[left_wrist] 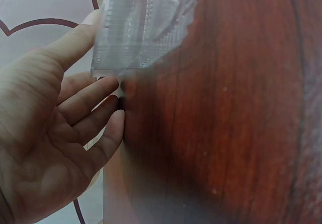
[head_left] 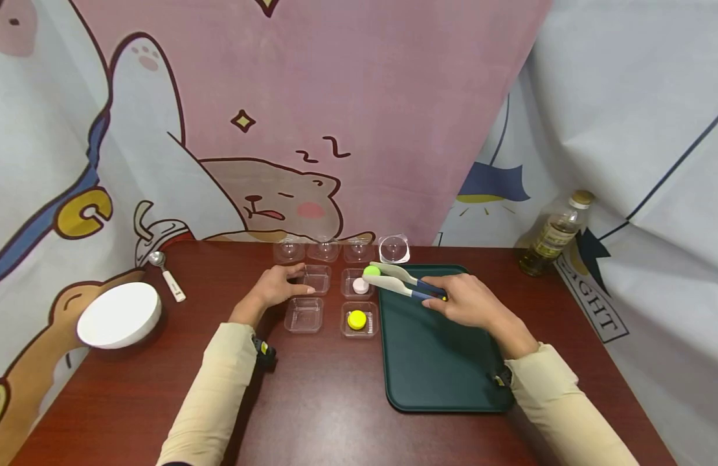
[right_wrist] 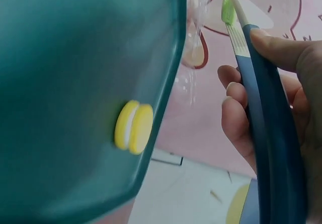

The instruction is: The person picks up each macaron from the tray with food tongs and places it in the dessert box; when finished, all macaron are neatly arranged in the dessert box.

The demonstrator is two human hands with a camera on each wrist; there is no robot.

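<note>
Green round macaron (head_left: pixel 371 271) sits between the cream-tipped, blue-handled tongs (head_left: pixel 390 284) the right hand (head_left: pixel 474 301) grips, at a clear square plastic box (head_left: pixel 347 288); from here I favour light pressure, clearing the pale round macaron (head_left: pixel 360 286) inside, left hand (head_left: pixel 274 287) loosely spread at the neighbouring clear box (head_left: pixel 318 280).

Right hand (right_wrist: pixel 305 68) grips tongs (right_wrist: pixel 266 113) pinching green piece (right_wrist: pixel 229 11); yellow macaron (right_wrist: pixel 141 130) on tray (right_wrist: pixel 70 93).

Near tabletop (head_left: pixel 312 408) passable between left sleeve (head_left: pixel 219 382) and green tray (head_left: pixel 440 375). Row of clear domed pieces (head_left: pixel 325 251) obstructs far edge; bottle (head_left: pixel 549 244) stands far right, white bowl (head_left: pixel 120 315) left. Tongs (head_left: pixel 389 284) bar tray's far-left corner.
</note>
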